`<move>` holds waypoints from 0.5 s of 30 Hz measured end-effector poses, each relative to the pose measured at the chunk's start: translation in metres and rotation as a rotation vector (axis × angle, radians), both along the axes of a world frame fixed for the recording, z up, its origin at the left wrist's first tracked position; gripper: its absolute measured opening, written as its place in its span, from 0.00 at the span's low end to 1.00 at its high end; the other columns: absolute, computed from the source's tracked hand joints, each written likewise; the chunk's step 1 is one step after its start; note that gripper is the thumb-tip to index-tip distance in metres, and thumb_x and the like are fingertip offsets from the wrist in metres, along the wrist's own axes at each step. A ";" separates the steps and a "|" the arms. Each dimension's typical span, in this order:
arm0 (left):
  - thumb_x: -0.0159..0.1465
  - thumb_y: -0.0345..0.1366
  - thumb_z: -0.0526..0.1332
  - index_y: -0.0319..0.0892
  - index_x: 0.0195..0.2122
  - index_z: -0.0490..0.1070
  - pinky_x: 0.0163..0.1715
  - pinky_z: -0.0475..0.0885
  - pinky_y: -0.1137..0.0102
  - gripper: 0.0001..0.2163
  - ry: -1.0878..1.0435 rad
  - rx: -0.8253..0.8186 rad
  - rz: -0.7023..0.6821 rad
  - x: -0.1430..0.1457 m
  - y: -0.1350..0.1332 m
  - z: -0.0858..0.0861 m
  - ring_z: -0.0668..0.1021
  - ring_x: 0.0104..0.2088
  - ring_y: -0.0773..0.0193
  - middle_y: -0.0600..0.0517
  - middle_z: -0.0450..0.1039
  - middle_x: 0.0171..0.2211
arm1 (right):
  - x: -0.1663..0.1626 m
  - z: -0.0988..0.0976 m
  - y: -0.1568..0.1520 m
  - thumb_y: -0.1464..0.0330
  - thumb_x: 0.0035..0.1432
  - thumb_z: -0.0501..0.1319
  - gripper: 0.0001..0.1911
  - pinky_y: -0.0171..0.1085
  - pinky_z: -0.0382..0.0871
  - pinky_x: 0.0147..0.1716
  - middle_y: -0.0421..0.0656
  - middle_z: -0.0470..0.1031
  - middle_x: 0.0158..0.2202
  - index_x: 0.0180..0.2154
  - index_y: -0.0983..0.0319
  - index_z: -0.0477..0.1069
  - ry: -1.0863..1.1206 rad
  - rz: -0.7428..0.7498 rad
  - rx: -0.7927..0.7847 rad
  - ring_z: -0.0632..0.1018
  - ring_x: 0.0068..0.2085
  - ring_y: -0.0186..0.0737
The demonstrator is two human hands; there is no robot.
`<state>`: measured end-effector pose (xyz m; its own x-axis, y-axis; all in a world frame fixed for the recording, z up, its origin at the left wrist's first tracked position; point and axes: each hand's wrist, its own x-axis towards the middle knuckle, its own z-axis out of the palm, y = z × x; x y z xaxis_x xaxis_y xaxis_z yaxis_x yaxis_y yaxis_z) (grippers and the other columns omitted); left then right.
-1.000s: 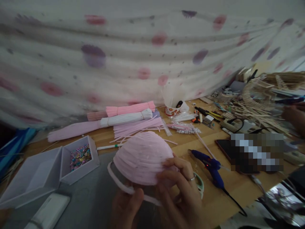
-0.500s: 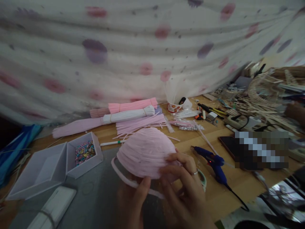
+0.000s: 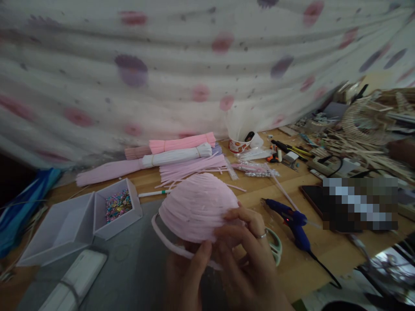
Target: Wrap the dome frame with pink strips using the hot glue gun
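Note:
A pale pink, shell-shaped piece (image 3: 197, 207) built from rows of fuzzy pipe cleaners is up in front of me, with a loose strip (image 3: 167, 241) curving below its left side. My left hand (image 3: 191, 276) grips it from below, thumb against the lower edge; its other fingers are hidden behind. On the right side, my right hand (image 3: 246, 246) has its fingers bent over the piece, thumb near the lower edge. A ring is on one right finger. Close by that hand lie green-handled scissors (image 3: 275, 246), partly covered by it.
A blue glue gun (image 3: 292, 220) with a small red light lies at right, near a phone (image 3: 313, 201). Pipe cleaner bundles (image 3: 181, 142) lie at the back. At left are a white box (image 3: 134, 207) of colourful beads and a white device (image 3: 78, 280). Another person's hand (image 3: 402, 151) shows far right.
My left thumb has slid a little right along the lower edge, closer to my right hand. The surroundings have shifted slightly right in view. Both hands still hold the pink piece.

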<state>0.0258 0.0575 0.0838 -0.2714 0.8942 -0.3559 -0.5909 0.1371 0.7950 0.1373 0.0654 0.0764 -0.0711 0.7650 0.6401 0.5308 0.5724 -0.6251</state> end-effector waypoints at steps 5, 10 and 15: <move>0.44 0.40 0.77 0.46 0.40 0.83 0.42 0.79 0.62 0.20 -0.005 -0.046 -0.027 -0.006 -0.002 0.007 0.84 0.43 0.48 0.49 0.84 0.38 | -0.003 0.002 -0.001 0.78 0.63 0.54 0.13 0.49 0.63 0.53 0.45 0.65 0.51 0.45 0.57 0.68 -0.005 0.004 0.015 0.68 0.53 0.45; 0.46 0.40 0.77 0.46 0.39 0.83 0.44 0.78 0.62 0.18 -0.046 0.001 -0.050 -0.006 0.000 0.005 0.83 0.44 0.49 0.49 0.84 0.38 | -0.002 0.001 -0.003 0.78 0.65 0.52 0.15 0.48 0.67 0.49 0.46 0.67 0.50 0.46 0.55 0.68 -0.006 -0.008 -0.012 0.70 0.53 0.46; 0.46 0.39 0.77 0.47 0.38 0.83 0.45 0.77 0.63 0.17 -0.017 0.004 -0.076 -0.008 0.000 0.006 0.82 0.46 0.49 0.49 0.84 0.36 | -0.001 0.001 -0.002 0.78 0.65 0.52 0.14 0.48 0.67 0.48 0.46 0.67 0.50 0.46 0.55 0.68 -0.024 -0.006 -0.013 0.70 0.53 0.46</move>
